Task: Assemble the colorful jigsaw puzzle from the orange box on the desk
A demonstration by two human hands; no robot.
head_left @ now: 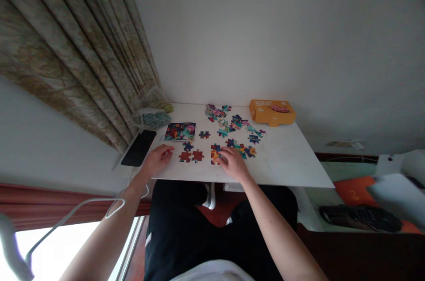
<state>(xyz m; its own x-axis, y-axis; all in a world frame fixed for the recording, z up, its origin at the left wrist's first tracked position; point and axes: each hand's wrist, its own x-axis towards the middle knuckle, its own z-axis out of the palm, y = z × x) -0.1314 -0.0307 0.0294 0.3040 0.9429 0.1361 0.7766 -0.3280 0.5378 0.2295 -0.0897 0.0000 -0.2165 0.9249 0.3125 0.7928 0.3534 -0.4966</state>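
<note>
A pale wall rises behind a white tabletop (282, 165), with a patterned curtain (83, 50) hanging at the far left. In the head view, the only one, jigsaw pieces (236, 122) lie in a loose scatter from the tabletop's far middle to its right of centre, near the right hand (235, 164). That hand's fingertips rest on an orange-and-blue puzzle section (214, 155) close to the near edge; whether its grip pinches the section or only presses on it I cannot tell. The left hand (157, 160) lies near the left edge, fingers loosely curled, its grip seemingly released, with nothing showing in it.

Between the hands, two red puzzle pieces (198, 155) sit side by side, with a dark-blue piece (187, 146) just beyond the left one. Another single piece (204, 134) lies apart, right of the printed picture card (180, 131).

Progress looks early: the section under the right hand appears to be more than one piece fitted together, while most pieces remain scattered and unjoined. A yellow-orange puzzle box (272, 112) stands at the far right; a black smartphone (138, 148) and a clear plastic bag (152, 117) occupy the left side.
</note>
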